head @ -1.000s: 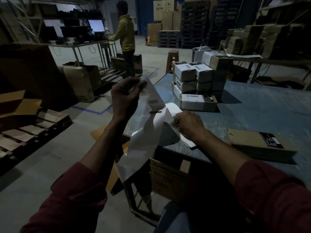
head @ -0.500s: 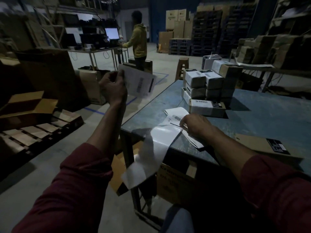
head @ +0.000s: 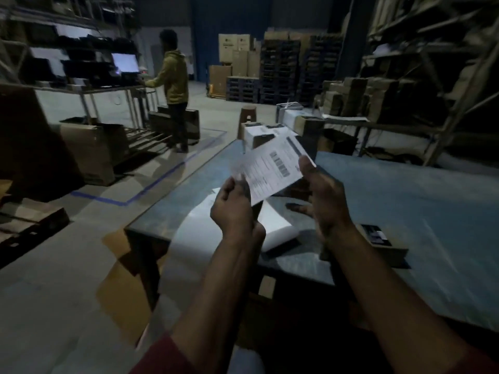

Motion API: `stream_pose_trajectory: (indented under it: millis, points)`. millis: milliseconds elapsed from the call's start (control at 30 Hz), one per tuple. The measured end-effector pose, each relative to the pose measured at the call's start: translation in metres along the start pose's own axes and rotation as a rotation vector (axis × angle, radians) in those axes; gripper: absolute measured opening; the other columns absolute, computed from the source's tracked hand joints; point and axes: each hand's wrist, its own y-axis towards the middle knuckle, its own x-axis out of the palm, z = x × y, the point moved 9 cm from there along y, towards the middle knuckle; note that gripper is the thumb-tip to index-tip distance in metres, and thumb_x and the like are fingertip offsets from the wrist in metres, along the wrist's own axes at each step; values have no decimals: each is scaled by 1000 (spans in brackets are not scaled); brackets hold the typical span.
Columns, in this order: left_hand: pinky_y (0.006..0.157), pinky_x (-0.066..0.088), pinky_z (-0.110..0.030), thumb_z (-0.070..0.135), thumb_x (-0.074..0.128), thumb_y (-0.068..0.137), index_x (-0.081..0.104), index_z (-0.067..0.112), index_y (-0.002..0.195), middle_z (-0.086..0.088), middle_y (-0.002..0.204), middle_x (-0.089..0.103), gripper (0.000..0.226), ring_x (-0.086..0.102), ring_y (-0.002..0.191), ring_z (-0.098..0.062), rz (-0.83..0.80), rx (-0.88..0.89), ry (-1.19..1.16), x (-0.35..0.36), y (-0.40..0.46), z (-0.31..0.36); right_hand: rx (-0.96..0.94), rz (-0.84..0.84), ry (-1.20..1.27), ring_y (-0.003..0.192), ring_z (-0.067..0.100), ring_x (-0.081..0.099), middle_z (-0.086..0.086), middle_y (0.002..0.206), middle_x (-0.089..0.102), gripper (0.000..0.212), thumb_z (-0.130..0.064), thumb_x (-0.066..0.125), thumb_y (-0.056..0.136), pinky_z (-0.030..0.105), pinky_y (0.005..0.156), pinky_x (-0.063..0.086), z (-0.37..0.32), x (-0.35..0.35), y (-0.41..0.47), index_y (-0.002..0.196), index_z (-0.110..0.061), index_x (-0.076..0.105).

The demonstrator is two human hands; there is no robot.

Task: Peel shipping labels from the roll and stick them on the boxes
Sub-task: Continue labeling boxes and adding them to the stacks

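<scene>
Looking down, you have these, largest first:
Table [head: 405, 201]: the blue-grey top fills the right half of your view, its near left corner below your left forearm.
Stacked boxes [head: 259, 134]: white cartons stand at the table's far left edge, partly hidden behind the label you hold up.
Liner strip [head: 199, 233]: the white backing paper from the roll lies near the table's left edge and hangs over it toward the floor; the roll end sits just beside your left wrist.
Flat brown box [head: 383, 242]: it lies near the table's front edge, just right of your right wrist, with a dark printed patch on top.
Shipping label [head: 272, 168]: peeled free, it is held in the air above the table's left part, tilted, barcode side toward you, well clear of any box.
Left hand [head: 235, 209]: your grip here is a pinch, with thumb and fingers closed on the label's lower left corner.
Right hand [head: 321, 195]: the fingers are mostly straight and spread, and the thumb tip meets the label's right edge; you cannot tell whether anything presses from behind the paper.
Other person [head: 172, 85]: someone in a yellow hooded top stands across the floor at a workbench with a lit screen [head: 125, 63].
</scene>
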Motion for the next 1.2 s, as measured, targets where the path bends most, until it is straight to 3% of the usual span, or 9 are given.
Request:
stream_pose_trajectory:
  millis: [100,200,333,433,600,733,800,933,1200]
  points:
    - [54,59,-26,13,67,102,72,18,105,-4,87,80,7,76,67,-9,-14,-96,-45,15,-30,-50,-9,81,58,95,30,77,6,98,80,17,-27,75,94,40,75,63,5,-41,-16,108,-17,76]
    - [60,63,-31,12,67,102,72,17,98,-11,95,79,9,77,73,-17,-34,-145,-19,31,-54,-86,-19,178,119,96,30,77,8,100,80,27,-7,77,91,40,76,63,13,-81,-20,117,-11,70]
    - [70,62,-37,7,65,101,72,15,99,-2,80,80,11,77,72,-14,-86,-66,138,32,-73,-100,-16,249,110,86,30,77,12,93,80,49,0,81,85,37,72,61,12,-125,-22,128,-12,61]
    - [74,64,-46,10,68,100,72,9,103,-8,86,80,5,79,84,-23,-180,79,311,25,-74,-93,-2,181,60,86,33,78,15,92,80,52,0,81,84,38,71,59,10,-133,-20,130,-12,59]
    - [76,61,-46,20,62,104,64,10,119,-19,97,79,18,78,88,-34,-191,-41,375,0,-66,-84,-23,179,-25,79,30,77,14,90,80,56,2,80,86,35,65,59,-4,-154,-15,135,-12,57]
    - [90,58,-54,41,61,101,73,5,103,-10,94,81,38,72,89,-34,-261,-158,604,6,-46,-67,109,-75,-108,96,41,75,20,100,79,55,3,78,85,44,79,64,-6,-155,-19,134,-12,60]
    - [80,57,-41,47,66,97,74,8,107,-6,97,81,41,72,86,-25,-369,-221,714,20,-45,-67,190,-204,-187,99,40,75,20,100,78,53,4,77,85,38,75,62,2,-152,-25,132,-17,61]
    - [70,48,-34,26,82,86,74,5,113,-14,103,80,35,68,79,-26,-492,-220,749,41,-51,-75,259,-307,-285,80,20,74,19,100,78,54,0,78,86,19,54,46,15,-154,-28,133,-20,63]
    - [70,54,-35,-11,80,80,61,13,127,-21,94,78,56,76,81,-29,-475,-210,709,40,-52,-89,253,-362,-329,92,29,74,20,106,78,54,-3,78,87,24,60,50,12,-158,-20,133,-26,60]
